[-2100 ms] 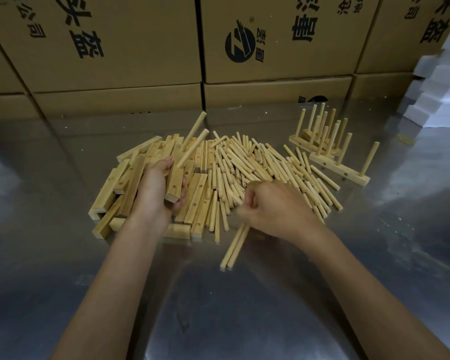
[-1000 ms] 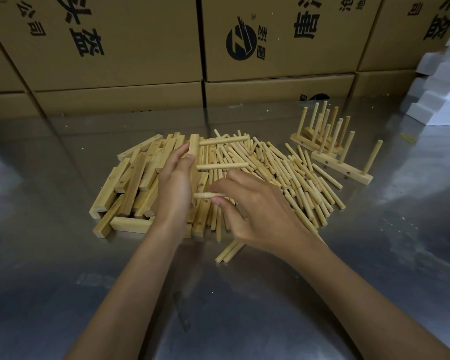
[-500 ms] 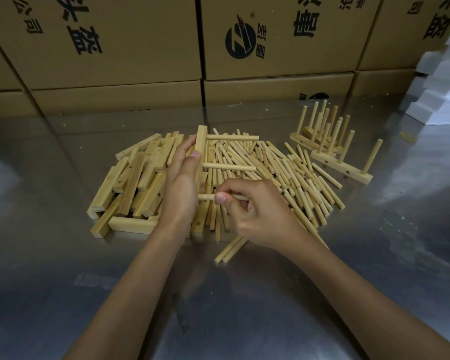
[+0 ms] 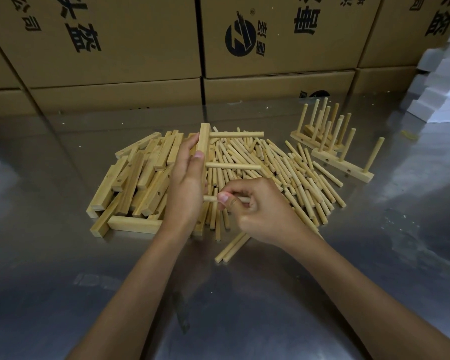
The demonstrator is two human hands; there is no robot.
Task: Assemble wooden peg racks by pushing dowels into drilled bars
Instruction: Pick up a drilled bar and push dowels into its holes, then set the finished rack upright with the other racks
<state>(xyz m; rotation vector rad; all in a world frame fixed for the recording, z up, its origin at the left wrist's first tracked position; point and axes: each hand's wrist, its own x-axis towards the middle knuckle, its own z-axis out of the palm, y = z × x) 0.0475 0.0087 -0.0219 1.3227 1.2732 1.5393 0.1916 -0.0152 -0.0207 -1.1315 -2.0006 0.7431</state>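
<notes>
We see left hand (image 4: 186,183) gripping bar (image 4: 203,141), two dowels in; right hand (image 4: 260,211) pinching third dowel (image 4: 211,199), probably half-seated; piles remain.

We cannot see the bar's (image 4: 203,141) lower half behind the left hand (image 4: 186,188); the third dowel (image 4: 210,199) perhaps enters it. The far boxes (image 4: 278,35) run off the top edge.

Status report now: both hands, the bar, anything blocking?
Left hand holds bar on end, two dowels seated. Right hand pinches third dowel at the bar. Nothing blocking; loose dowels lie beneath.
</notes>
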